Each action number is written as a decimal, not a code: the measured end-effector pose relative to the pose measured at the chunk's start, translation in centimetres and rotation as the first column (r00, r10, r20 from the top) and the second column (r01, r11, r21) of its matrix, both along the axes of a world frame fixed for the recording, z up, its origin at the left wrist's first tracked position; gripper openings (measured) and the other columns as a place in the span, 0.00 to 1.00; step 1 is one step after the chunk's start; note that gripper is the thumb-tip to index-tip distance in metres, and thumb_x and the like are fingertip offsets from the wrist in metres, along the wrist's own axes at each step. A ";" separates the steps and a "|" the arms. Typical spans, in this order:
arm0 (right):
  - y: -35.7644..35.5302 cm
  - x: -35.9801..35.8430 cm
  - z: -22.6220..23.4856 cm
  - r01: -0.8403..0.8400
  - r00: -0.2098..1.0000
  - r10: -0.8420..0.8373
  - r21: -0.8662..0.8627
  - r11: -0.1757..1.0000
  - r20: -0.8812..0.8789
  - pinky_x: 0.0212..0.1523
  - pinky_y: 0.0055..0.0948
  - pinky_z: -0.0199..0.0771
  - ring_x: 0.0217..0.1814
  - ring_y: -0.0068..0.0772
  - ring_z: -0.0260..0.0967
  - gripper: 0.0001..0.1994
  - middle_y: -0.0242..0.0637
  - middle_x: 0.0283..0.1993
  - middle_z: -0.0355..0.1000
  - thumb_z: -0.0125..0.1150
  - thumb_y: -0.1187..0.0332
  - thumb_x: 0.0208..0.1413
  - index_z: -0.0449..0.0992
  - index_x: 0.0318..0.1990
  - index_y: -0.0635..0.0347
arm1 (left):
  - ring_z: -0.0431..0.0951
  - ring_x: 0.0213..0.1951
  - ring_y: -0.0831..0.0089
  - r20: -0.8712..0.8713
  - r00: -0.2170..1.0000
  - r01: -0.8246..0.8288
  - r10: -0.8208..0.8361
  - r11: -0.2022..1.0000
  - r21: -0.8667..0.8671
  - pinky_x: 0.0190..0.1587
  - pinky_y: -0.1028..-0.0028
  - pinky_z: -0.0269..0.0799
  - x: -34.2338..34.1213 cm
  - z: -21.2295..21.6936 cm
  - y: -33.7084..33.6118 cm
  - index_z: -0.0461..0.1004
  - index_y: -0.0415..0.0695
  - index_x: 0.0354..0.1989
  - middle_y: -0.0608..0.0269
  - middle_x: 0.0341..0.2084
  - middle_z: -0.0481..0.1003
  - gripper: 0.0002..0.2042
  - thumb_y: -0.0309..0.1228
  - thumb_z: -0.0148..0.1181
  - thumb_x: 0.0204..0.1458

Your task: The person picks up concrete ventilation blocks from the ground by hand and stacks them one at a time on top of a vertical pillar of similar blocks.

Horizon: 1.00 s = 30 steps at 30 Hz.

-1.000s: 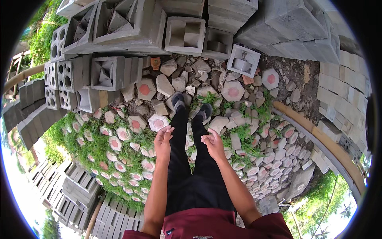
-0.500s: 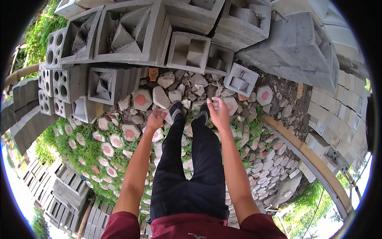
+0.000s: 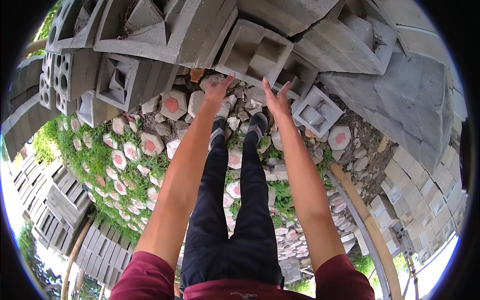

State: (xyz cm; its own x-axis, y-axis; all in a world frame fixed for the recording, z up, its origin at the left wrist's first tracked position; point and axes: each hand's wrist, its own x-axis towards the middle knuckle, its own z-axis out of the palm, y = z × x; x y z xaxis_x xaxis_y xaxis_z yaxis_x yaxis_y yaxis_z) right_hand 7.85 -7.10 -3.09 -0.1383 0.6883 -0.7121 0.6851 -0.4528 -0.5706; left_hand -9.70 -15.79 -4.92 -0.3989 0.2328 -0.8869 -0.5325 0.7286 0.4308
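Both my arms reach forward toward a square grey concrete vent block (image 3: 242,47) with a stepped recess in its face. My left hand (image 3: 217,92) is at the block's lower left edge, fingers apart, with nothing in it. My right hand (image 3: 277,101) is under the block's lower right edge, its thumb and fingers spread and no object between them. Whether any fingertip touches the block I cannot tell. A second vent block (image 3: 303,75) adjoins it on the right. A smaller, paler vent block (image 3: 317,113) lies tilted on the ground just right of my right hand.
Large concrete blocks (image 3: 200,35) are stacked across the far side. A row of vent blocks (image 3: 120,80) and round-holed blocks (image 3: 62,75) stands at left. Broken stones (image 3: 233,122) and hexagonal pavers (image 3: 174,104) cover the ground round my feet. A curved wooden rail (image 3: 357,200) runs at right.
Both hands have moved forward, from near my shoes to the lower edge of the vent block, with fingers now more spread. The view has shifted closer to the stack.
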 end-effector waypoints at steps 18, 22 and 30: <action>7.2 -0.4 -6.7 -0.010 0.980 -0.038 -0.236 0.972 -0.195 0.46 0.60 0.73 0.59 0.53 0.63 0.40 0.48 0.58 0.62 0.69 0.67 0.42 0.51 0.62 0.55 | 0.66 0.55 0.50 0.284 0.903 -0.404 0.324 0.865 0.297 0.44 0.43 0.77 4.4 -3.7 5.7 0.59 0.44 0.50 0.53 0.51 0.64 0.30 0.17 0.67 0.39; 7.9 -1.2 -5.8 0.051 0.984 -0.101 -0.311 0.949 -0.146 0.43 0.59 0.75 0.57 0.51 0.64 0.41 0.47 0.58 0.62 0.68 0.70 0.42 0.49 0.63 0.52 | 0.64 0.56 0.49 0.266 0.890 -0.439 0.371 0.854 0.279 0.43 0.43 0.78 4.8 -4.1 5.5 0.59 0.44 0.51 0.52 0.52 0.64 0.32 0.15 0.67 0.37; 8.8 -0.4 -7.4 -0.028 0.956 -0.080 -0.360 0.932 -0.281 0.35 0.51 0.80 0.48 0.47 0.70 0.37 0.47 0.53 0.66 0.63 0.74 0.43 0.51 0.61 0.55 | 0.67 0.52 0.46 0.268 0.866 -0.468 0.422 0.873 0.136 0.38 0.45 0.80 6.8 -4.0 7.2 0.59 0.41 0.53 0.49 0.50 0.63 0.28 0.18 0.62 0.41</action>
State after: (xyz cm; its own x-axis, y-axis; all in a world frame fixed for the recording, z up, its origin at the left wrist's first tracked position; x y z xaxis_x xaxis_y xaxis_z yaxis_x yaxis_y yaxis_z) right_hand 7.48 1.67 -10.48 -0.3587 0.4019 -0.8425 0.5016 -0.6782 -0.5371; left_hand -2.92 -8.61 -8.96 -0.2973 0.2506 -0.9213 -0.8781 0.3070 0.3669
